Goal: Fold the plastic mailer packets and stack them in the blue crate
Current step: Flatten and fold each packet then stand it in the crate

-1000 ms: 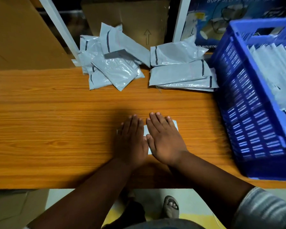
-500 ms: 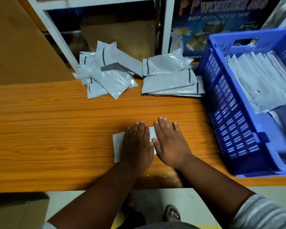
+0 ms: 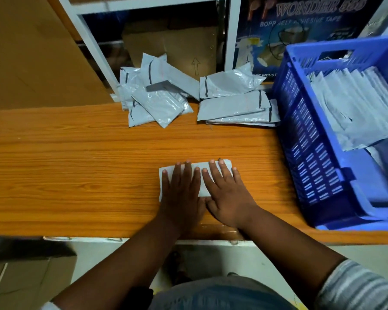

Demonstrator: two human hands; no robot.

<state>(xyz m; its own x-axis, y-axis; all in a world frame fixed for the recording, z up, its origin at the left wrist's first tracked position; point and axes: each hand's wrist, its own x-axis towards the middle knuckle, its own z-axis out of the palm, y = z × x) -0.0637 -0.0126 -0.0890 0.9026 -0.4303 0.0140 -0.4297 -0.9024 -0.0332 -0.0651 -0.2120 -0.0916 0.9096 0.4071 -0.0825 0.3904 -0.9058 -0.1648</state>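
Observation:
A grey-white folded mailer packet [image 3: 203,189] lies flat on the wooden table [image 3: 76,175] near its front edge. My left hand [image 3: 180,193] and my right hand [image 3: 227,193] press on it side by side with straight fingers, covering most of it. At the right stands the blue crate [image 3: 309,166], holding a row of folded grey packets [image 3: 354,108]. At the table's back lie two heaps of loose grey mailers: a jumbled one [image 3: 152,95] and a flatter stack [image 3: 235,104] next to the crate.
Behind the table stands a white shelf frame [image 3: 230,34] with a brown cardboard box [image 3: 173,41] and a blue adhesive-tape carton [image 3: 300,25]. A large cardboard sheet [image 3: 31,52] leans at the left. A cardboard box [image 3: 27,278] sits on the floor.
Both hands have spread slightly apart on the packet, so more of it shows at both ends. The camera has tilted, showing more of the crate's inside.

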